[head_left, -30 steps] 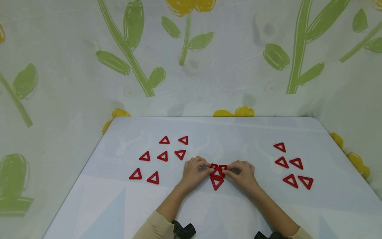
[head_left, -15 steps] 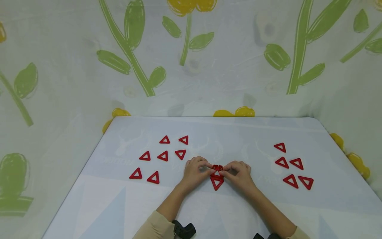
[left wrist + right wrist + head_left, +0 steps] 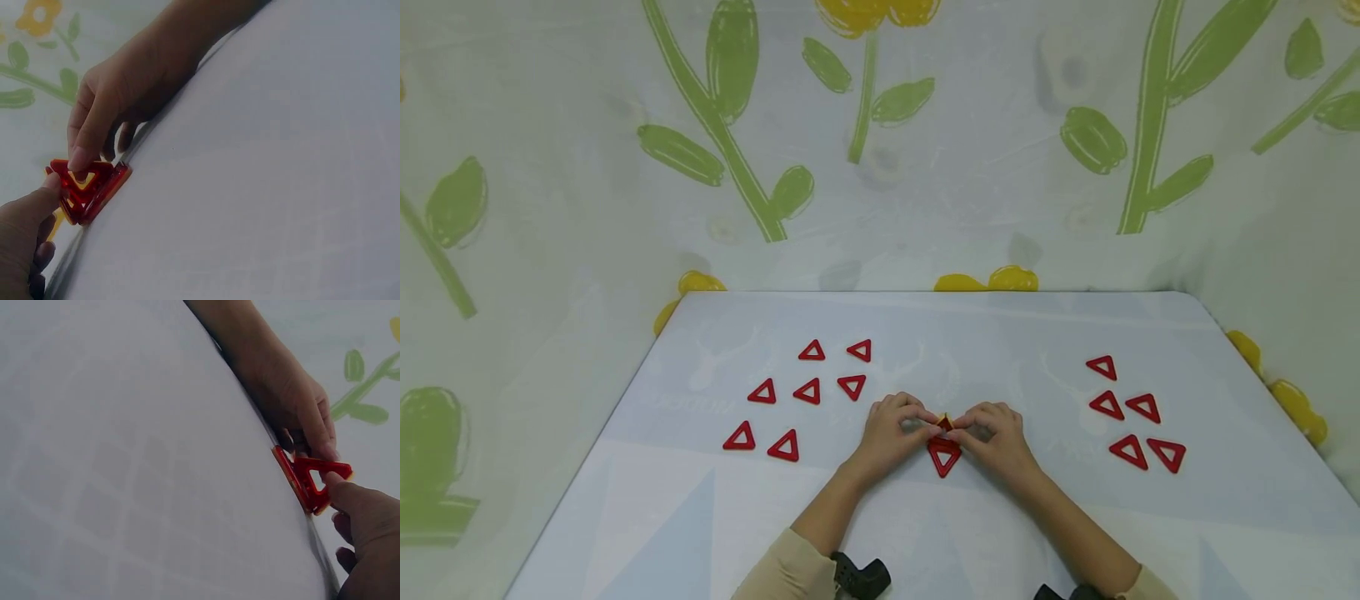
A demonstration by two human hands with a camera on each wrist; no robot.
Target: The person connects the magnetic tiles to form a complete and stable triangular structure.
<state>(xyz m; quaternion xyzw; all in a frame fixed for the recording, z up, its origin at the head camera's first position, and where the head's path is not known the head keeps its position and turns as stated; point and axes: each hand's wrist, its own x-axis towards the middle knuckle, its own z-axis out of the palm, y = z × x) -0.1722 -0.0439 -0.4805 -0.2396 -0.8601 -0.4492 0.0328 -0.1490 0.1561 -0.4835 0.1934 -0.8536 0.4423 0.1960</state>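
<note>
Red triangular tiles with open centres stand folded together into a small peaked shape (image 3: 945, 425) between my fingertips. My left hand (image 3: 887, 429) pinches its left side with thumb and fingers. On the right side, my right hand (image 3: 997, 437) pinches in the same way. Another red triangular tile (image 3: 933, 452) lies flat in front, its long edge against the folded ones. In the left wrist view the raised tiles (image 3: 64, 167) lean together under both thumbs. From the right wrist view, a tilted tile (image 3: 306, 478) shows beside the flat one, seen edge-on. Fingertips hide part of the joins.
Several loose red triangular tiles (image 3: 739, 447) lie flat on the left of the white table (image 3: 820, 533). Several more tiles (image 3: 1167, 443) are spread on the right. A leaf-printed curtain (image 3: 925, 225) hangs behind the table's far edge.
The two side tiles, spread apart at the back earlier, have been folded up and inward to meet in a peak. My right hand has shifted left toward my left hand.
</note>
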